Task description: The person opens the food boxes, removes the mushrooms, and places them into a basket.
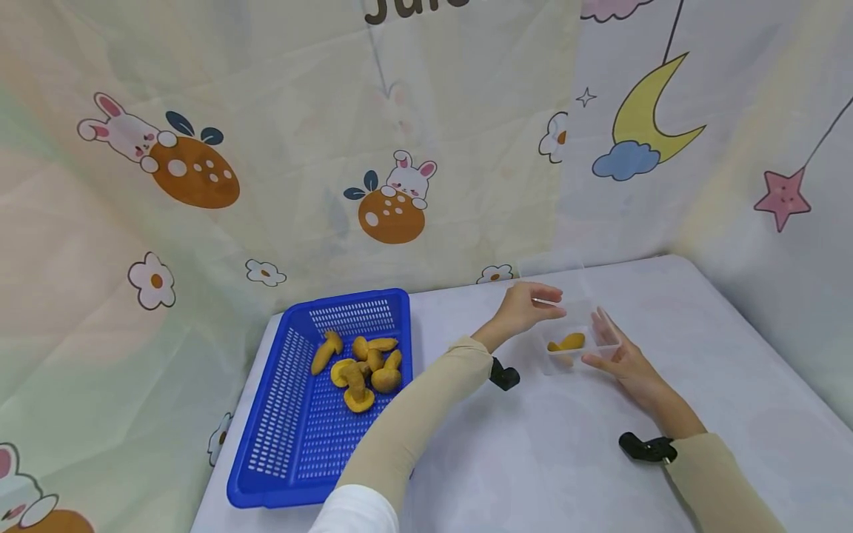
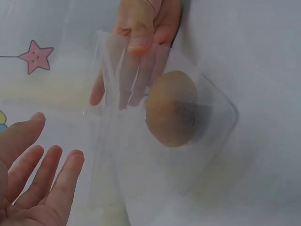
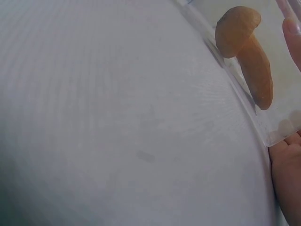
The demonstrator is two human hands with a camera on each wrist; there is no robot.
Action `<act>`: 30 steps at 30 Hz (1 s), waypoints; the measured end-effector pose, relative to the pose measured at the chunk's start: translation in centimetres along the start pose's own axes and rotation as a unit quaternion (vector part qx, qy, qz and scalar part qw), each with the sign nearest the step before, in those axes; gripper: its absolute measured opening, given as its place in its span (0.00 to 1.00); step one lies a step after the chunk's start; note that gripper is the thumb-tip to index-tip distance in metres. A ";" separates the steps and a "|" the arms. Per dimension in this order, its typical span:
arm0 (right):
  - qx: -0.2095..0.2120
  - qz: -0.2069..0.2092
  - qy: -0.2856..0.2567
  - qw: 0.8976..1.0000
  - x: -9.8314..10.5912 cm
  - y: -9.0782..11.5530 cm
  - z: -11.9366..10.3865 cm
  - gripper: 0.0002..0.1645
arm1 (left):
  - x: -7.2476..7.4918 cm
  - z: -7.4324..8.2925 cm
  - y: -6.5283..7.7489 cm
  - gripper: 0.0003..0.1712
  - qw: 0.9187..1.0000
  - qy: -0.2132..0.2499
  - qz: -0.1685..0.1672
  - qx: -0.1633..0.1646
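Note:
A clear plastic box [image 1: 552, 363] stands on the right part of the white table, with a single yellow-brown mushroom [image 1: 568, 343] in it. My right hand [image 1: 629, 366] grips its right side, thumb at the near wall and fingers round the far side. In the right wrist view the mushroom [image 3: 254, 66] shows its cap and stem through the plastic. My left hand [image 1: 523, 311] hovers by the box's far left edge with fingers spread. The left wrist view has these left fingers [image 2: 51, 174] apart from the box wall [image 2: 155, 179], nothing between them.
A blue plastic basket [image 1: 266, 414] with several yellow-brown mushrooms [image 1: 356, 377] is to the left, partly behind my left sleeve. A printed cloth curtain [image 1: 466, 148] hangs along the table's back edge. Black wrist mounts [image 1: 646, 448] stick out from both forearms.

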State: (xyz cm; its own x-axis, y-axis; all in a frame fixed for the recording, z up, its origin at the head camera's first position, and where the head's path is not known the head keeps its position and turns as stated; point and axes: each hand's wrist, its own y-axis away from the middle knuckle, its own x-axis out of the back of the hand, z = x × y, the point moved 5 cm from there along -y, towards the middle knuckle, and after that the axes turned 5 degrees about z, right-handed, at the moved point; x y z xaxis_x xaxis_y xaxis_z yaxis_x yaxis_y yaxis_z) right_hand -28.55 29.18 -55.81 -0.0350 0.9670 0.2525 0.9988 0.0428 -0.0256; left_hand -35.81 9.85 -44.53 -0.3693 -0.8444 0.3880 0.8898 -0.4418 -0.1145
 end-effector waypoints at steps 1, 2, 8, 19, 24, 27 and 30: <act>0.002 -0.001 -0.002 1.000 0.0 0.0 0.0 0.62 | -0.4 -0.1 -0.1 0.20 1.000 -0.011 -0.001 0.001; 0.005 -0.002 -0.003 1.000 -0.1 0.0 0.0 0.62 | -0.9 -0.3 -0.3 0.20 1.000 -0.021 -0.002 0.003; 0.011 -0.006 -0.008 1.000 0.0 0.0 0.2 0.62 | -3.0 -0.8 -1.3 0.21 0.997 -0.067 0.020 0.039; 0.024 -0.011 -0.020 0.999 -0.2 0.1 -0.3 0.62 | -5.5 -0.1 -1.2 0.14 0.983 -0.154 0.039 0.094; 0.027 -0.005 -0.018 0.999 -0.1 0.2 -0.5 0.63 | -5.8 0.1 -0.9 0.17 0.976 -0.181 0.038 0.113; 0.028 -0.005 -0.022 0.999 -0.1 0.3 -0.5 0.63 | -5.9 0.1 -1.0 0.17 0.972 -0.198 0.036 0.124; 0.027 -0.009 -0.027 0.999 -0.2 0.3 -0.4 0.63 | -6.1 0.0 -1.1 0.17 0.966 -0.225 0.026 0.128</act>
State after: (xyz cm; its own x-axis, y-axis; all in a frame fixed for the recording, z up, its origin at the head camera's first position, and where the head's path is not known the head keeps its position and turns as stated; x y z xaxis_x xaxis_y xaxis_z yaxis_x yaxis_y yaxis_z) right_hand -28.25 28.95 -55.51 -0.0558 0.9780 0.2008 0.9946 0.0720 -0.0742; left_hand -34.52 15.46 -46.77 -0.2197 -0.6215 0.7520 0.9626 -0.2635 0.0634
